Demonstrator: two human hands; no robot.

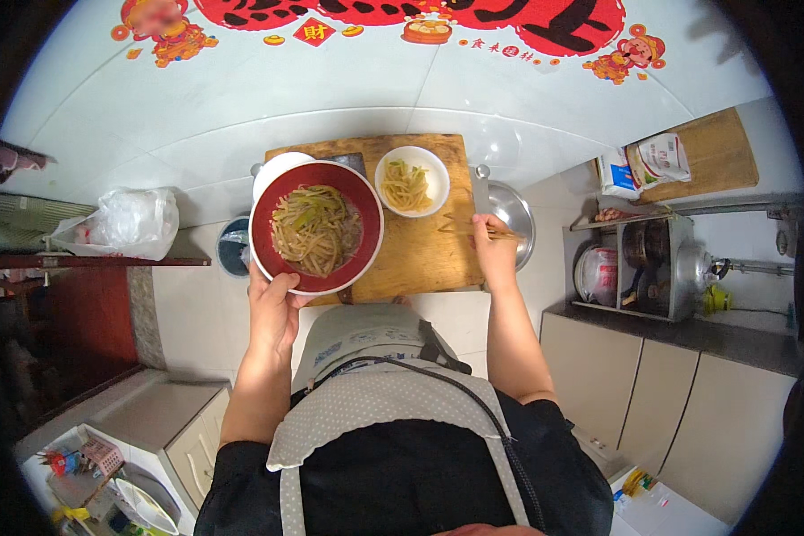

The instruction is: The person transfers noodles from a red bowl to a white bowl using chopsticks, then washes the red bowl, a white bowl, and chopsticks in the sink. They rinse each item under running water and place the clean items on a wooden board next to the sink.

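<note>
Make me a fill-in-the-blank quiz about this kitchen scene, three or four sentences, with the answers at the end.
1. The left hand holds a big ____ bowl of shredded vegetables.
2. The right hand holds a pair of ____.
3. The small white bowl stands on a wooden ____.
4. The small white bowl lies to the ____ of the big bowl.

Missing words: red; chopsticks; board; right

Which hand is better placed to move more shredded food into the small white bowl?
The right hand: it holds wooden chopsticks beside the small white bowl. The left hand supports the big red bowl.
</note>
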